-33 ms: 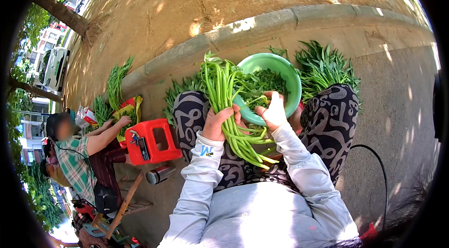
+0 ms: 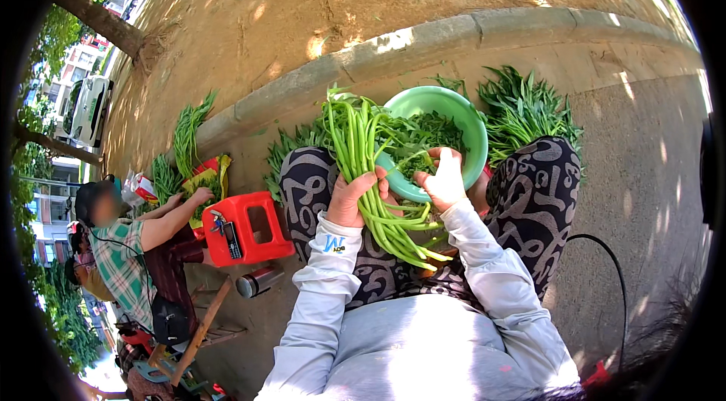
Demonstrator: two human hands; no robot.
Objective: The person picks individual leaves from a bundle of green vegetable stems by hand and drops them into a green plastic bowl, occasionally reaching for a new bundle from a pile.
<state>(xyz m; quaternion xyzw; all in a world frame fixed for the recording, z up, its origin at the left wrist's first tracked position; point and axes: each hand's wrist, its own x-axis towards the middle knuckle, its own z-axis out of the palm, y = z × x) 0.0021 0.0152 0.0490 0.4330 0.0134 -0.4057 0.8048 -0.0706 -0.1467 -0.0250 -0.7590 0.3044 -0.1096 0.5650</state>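
Observation:
My left hand is wrapped round a bunch of long green stalks, its pale cut ends hanging toward me and its leafy tops pointing away. Just right of it, my right hand is closed over the near rim of a light green plastic basin, pinching some green leaves. Loose leaves lie in the basin, which stands between my knees. The right fingertips are partly hidden by the leaves and the hand itself.
A heap of leafy stalks lies right of the basin, another by my left knee. To the left are a red plastic stool bearing a small dark device, a metal flask and a seated person handling greens. A stone kerb runs beyond.

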